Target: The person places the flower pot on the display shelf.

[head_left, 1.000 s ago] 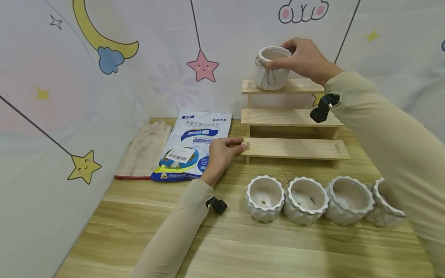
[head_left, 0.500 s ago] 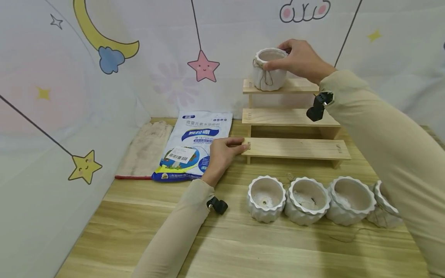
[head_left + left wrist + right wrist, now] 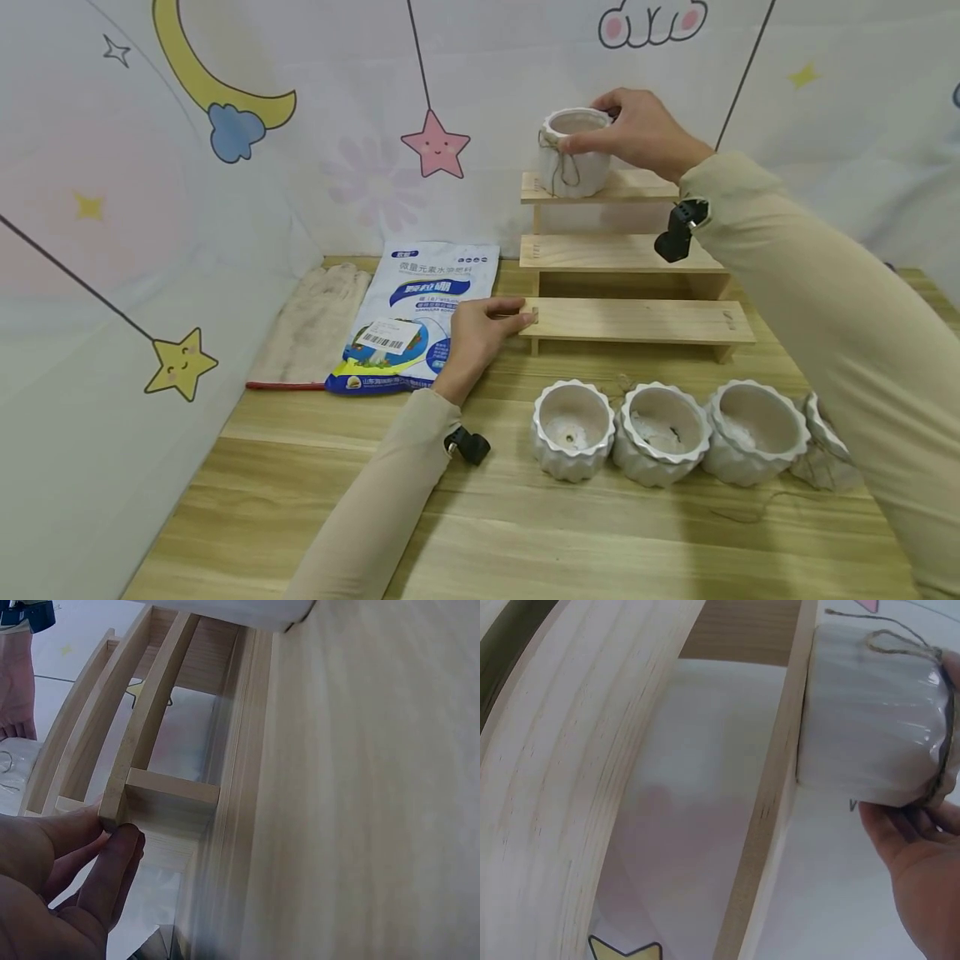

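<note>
My right hand (image 3: 645, 129) grips a white ceramic flower pot (image 3: 576, 162) by its scalloped rim, thumb in front near a twine bow. The pot stands at the left end of the top step of a three-tier wooden stand (image 3: 637, 321). In the right wrist view the pot's base (image 3: 870, 712) meets the top board. My left hand (image 3: 480, 333) pinches the left end of the lowest step between thumb and fingers, as the left wrist view also shows with the board's end (image 3: 112, 806) between the fingertips.
Several white scalloped pots, including the leftmost pot (image 3: 572, 429), stand in a row in front of the stand. A blue-and-white fertilizer bag (image 3: 420, 317) and a stained cloth (image 3: 311, 325) lie to the left. A printed curtain (image 3: 360, 100) hangs behind.
My right hand has shifted the held pot slightly left along the top step, towards its end. My left hand keeps its pinch on the lowest step.
</note>
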### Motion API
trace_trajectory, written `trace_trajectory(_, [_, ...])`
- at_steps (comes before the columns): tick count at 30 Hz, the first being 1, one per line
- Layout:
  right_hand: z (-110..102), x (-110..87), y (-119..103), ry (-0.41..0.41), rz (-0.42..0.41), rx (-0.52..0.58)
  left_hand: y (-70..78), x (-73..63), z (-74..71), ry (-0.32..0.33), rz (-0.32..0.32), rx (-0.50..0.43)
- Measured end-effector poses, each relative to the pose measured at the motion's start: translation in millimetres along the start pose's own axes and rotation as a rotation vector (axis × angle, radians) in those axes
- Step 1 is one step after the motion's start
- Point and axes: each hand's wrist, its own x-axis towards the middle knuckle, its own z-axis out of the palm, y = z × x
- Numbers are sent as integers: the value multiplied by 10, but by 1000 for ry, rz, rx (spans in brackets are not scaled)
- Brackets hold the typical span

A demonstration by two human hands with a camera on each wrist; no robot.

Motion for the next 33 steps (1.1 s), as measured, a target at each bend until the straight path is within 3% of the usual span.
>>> trace_trajectory(14, [-67,-73,3,-17,0,-21,5,13,0,-7,2,10])
trace_trajectory(22, [-178,-288,3,3,-32,-32,-4,29,-23,2,5,10])
trace_trajectory(33, [-220,-650,115,-32,-110,-21,-46,34,-65,10,20,4])
